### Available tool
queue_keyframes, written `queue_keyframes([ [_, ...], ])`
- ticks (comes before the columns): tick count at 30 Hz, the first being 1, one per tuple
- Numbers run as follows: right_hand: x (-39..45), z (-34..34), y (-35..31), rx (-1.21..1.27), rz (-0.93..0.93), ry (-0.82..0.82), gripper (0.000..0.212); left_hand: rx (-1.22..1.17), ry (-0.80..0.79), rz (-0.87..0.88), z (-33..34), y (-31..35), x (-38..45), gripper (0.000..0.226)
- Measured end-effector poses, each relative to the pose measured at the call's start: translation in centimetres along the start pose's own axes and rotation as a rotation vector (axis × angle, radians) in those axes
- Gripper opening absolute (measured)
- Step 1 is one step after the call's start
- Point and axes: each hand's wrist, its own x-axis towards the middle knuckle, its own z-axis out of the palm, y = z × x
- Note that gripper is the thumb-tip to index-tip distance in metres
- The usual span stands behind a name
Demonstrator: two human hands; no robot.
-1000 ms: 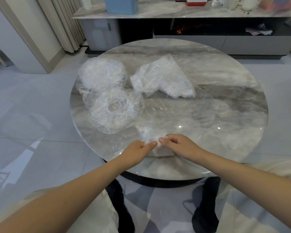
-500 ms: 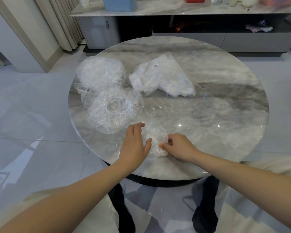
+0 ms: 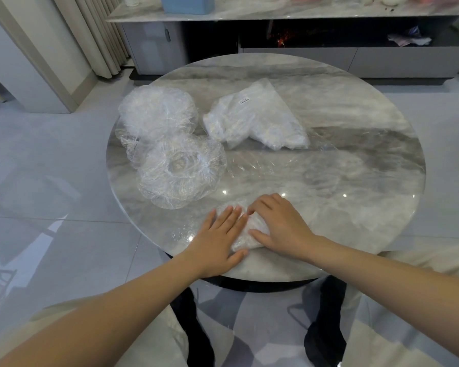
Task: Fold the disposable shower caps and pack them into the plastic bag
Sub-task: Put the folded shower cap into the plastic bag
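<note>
A round grey marble table (image 3: 355, 160) is standing on a glossy pale tiled floor (image 3: 51, 207), its dark base (image 3: 263, 286) showing under the near edge. Behind it a low media cabinet (image 3: 329, 59) with a marble top is running along the wall, carrying a blue container (image 3: 187, 4). Beige pleated curtains (image 3: 101, 35) are hanging at the far left.

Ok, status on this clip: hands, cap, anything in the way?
Left hand flat, pressing folded cap. Right hand pressing it too, fingers bent. Plastic bag lies beyond, two unfolded caps to its left. Nothing blocking.
</note>
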Motion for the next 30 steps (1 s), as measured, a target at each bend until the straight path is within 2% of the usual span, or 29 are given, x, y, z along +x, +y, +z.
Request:
queue_keyframes([
  [2,-0.3,0.4,0.1,-0.038,-0.146,-0.007,0.043,-0.022,-0.008,0.001,0.0,-0.1,0.0,0.084],
  [5,-0.8,0.9,0.5,-0.124,-0.19,-0.106,0.05,-0.034,-0.017,-0.004,-0.3,-0.3,0.1,0.09],
  [7,-0.7,1.0,0.8,-0.184,-0.197,-0.143,0.044,-0.029,-0.019,-0.003,-0.4,-0.3,0.0,0.091],
  [10,-0.5,0.9,1.1,-0.225,-0.218,-0.103,0.032,-0.054,0.093,-0.003,-0.5,-0.3,-0.3,0.086],
  [12,-0.4,0.8,1.0,-0.168,-0.197,-0.112,0.036,-0.068,0.225,0.033,-0.6,-0.1,-0.5,0.07],
  [14,-0.1,0.6,0.7,-0.079,-0.118,-0.146,0.042,-0.136,0.352,0.038,-0.4,0.1,-0.5,0.052],
  [16,0.2,0.3,0.5,0.084,0.024,-0.183,0.041,-0.318,0.383,-0.046,-0.7,0.6,-0.3,0.046],
  [20,0.5,-0.2,0.4,0.375,0.269,-0.241,0.015,-0.59,0.332,-0.286,-1.5,0.7,0.3,0.04],
  [22,0.8,-0.1,0.5,0.45,0.359,-0.244,0.015,-0.693,0.32,-0.408,-1.7,0.5,0.6,0.044],
  [26,1.4,0.3,0.4,0.489,0.494,-0.175,0.021,-0.708,0.278,-0.523,-1.8,0.3,1.3,0.037],
  [30,1.4,0.9,0.1,0.466,0.552,-0.133,0.027,-0.658,0.283,-0.589,-2.0,0.5,1.6,0.017],
])
